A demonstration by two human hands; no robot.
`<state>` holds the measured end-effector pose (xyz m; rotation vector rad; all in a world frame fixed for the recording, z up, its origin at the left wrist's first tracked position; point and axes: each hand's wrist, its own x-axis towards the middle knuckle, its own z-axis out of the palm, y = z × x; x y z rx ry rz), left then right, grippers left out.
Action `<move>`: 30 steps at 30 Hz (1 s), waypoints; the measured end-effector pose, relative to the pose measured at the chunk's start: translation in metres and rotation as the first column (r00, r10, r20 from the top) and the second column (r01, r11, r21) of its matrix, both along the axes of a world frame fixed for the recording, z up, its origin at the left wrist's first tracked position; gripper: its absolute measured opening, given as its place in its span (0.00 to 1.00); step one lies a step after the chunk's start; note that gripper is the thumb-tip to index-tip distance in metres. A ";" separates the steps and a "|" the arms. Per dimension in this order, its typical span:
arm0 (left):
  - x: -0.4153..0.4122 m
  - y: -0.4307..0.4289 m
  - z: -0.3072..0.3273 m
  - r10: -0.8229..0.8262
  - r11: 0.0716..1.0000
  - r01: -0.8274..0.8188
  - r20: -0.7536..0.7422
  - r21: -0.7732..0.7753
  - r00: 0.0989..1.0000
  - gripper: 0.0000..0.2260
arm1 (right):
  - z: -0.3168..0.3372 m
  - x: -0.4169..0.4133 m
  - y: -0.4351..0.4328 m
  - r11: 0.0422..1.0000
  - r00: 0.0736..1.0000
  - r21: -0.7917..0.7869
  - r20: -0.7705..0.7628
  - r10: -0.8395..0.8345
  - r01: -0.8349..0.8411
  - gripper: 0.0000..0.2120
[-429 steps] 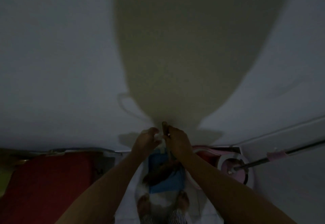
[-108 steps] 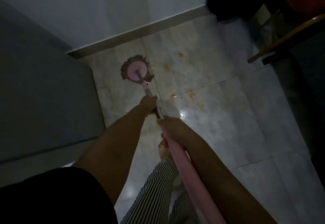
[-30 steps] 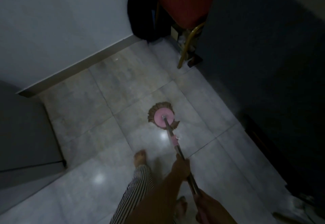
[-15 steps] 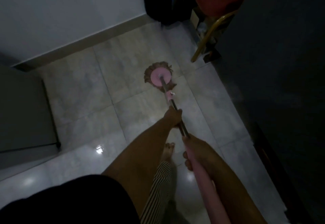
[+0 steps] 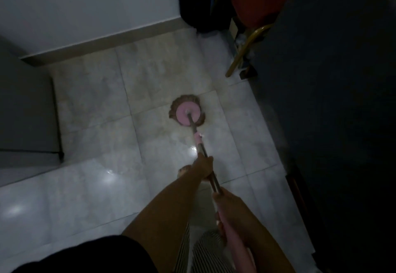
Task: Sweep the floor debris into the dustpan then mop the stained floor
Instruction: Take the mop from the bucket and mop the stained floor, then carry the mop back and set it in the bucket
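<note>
We press the spin mop [image 5: 186, 114], its round pink plastic head fringed with brown strands, flat on the pale glossy tiled floor [image 5: 96, 140] mid-scene. Our left hand [image 5: 204, 164] curls its fingers round the far steel shaft to steer, and our right hand [image 5: 230, 206] clasps the near pink grip, likely for push.

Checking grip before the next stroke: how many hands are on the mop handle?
2. The left hand grips the mop handle nearer the mop head; the right hand grips its pink end, closer to the body.
</note>
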<state>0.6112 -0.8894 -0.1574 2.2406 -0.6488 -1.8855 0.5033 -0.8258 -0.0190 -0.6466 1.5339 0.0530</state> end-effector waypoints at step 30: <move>0.127 -0.004 0.072 -0.257 0.857 0.377 0.343 -0.352 0.904 0.25 | 0.076 0.069 -0.145 0.971 0.965 0.237 0.260 -0.040 -0.024 0.12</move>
